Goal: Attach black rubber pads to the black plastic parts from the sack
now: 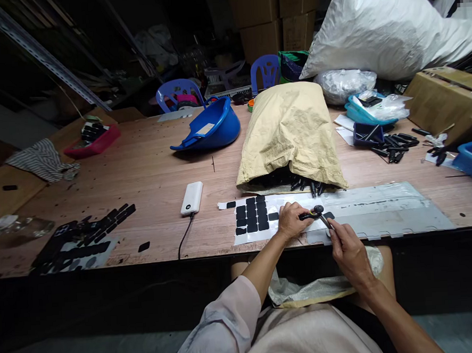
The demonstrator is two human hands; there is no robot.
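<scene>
Fingers of the left hand [290,222] grasp a black piece [307,216]; the right hand's [349,248] grip a slim rod [325,221] (best kept steady), right of the stickers [252,219].

I can't make out a single word or number from here. The white power bank [195,192] on the worktop [147,171] carries a round dark mark [188,207], too small to read. The pale patch [206,129] on the blue basin [225,123] gives me no legible lettering either.
</scene>
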